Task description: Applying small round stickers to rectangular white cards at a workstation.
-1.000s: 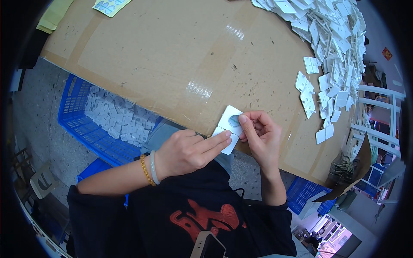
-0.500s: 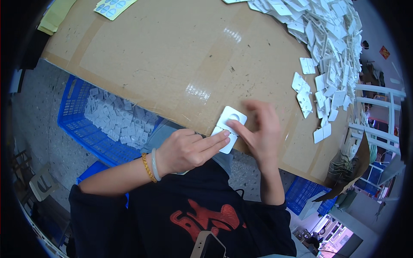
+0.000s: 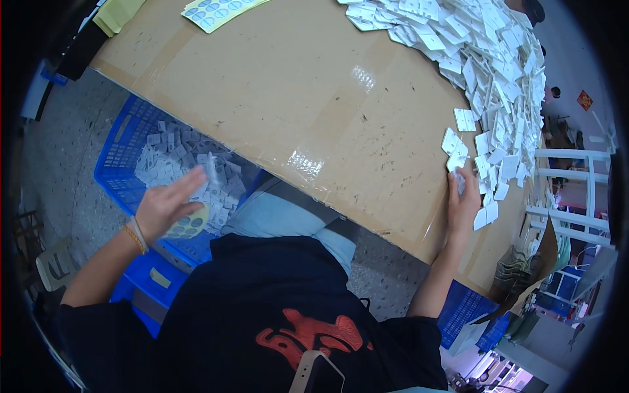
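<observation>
My left hand (image 3: 164,206) is over the blue basket (image 3: 121,177), fingers stretched out and apart. Just past its fingertips is a blurred white plastic piece (image 3: 211,169), apparently clear of the fingers. Below that hand lies a pale yellow sheet of round stickers (image 3: 187,226). Many small white pieces (image 3: 171,154) fill the basket. On the right of the table, my right hand (image 3: 464,204) has its thumb and fingers closed about a flat white plastic piece (image 3: 459,182). That piece is partly covered by the fingers and sits at the edge of a large pile of similar white pieces (image 3: 504,85).
The cardboard-covered table (image 3: 262,98) spans the middle. Sheets of round stickers (image 3: 219,14) and a yellow stack (image 3: 118,16) lie at its far left. A second blue basket (image 3: 468,308) stands beneath the right side, near a dark bent flap (image 3: 534,275).
My hands have parted from the white piece they held together at the table edge. The left has moved left over the basket; the right has reached right to the pile.
</observation>
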`<state>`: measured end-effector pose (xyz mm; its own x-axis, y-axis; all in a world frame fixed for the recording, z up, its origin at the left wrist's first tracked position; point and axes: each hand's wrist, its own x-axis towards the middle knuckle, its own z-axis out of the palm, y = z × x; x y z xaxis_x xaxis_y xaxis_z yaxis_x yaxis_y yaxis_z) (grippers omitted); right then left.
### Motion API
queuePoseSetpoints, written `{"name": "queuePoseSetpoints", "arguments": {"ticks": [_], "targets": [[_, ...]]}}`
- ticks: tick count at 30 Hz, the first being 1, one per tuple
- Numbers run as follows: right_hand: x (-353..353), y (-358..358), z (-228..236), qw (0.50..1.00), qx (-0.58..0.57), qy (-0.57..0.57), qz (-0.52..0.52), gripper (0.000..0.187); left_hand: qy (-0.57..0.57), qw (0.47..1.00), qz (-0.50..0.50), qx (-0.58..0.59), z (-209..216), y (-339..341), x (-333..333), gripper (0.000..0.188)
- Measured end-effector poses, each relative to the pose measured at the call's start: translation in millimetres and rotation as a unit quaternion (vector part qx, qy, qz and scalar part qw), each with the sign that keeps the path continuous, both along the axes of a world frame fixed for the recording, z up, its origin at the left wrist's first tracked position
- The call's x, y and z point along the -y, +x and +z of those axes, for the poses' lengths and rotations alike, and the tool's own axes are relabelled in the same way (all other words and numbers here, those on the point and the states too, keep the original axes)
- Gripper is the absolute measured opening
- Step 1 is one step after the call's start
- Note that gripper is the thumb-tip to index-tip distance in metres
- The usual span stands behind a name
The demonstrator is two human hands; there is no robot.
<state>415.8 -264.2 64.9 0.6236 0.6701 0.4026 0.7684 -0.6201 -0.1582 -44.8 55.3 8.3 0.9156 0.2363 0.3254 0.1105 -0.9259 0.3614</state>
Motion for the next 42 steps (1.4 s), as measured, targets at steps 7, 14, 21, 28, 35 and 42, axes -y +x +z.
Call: {"name": "queuePoseSetpoints", "arguments": {"ticks": [7,14,21,28,35,42], "targets": [[-61,-75,7,0.964,-0.115,0.060,0.231,0.028,-0.055,0.996,-0.063,0.035,18,67,38,0.027],[-82,-127,12,0.950,-0.297,0.083,-0.054,0.040,-0.294,0.924,0.043,0.240,69,179,68,0.022],[-62,-136,38,0.951,-0.258,0.171,0.028,0.010,-0.305,0.915,0.010,0.265,53,209,104,0.028],[-64,-151,42,0.964,-0.164,0.071,0.198,0.024,-0.299,0.924,-0.010,0.238,54,215,110,0.030],[-55,-157,31,0.964,0.009,0.045,0.261,0.039,-0.368,0.909,0.037,0.191,56,218,112,0.027],[-44,-163,63,0.907,-0.253,0.150,0.300,0.023,-0.320,0.932,0.030,0.171,46,210,97,0.033]]}}
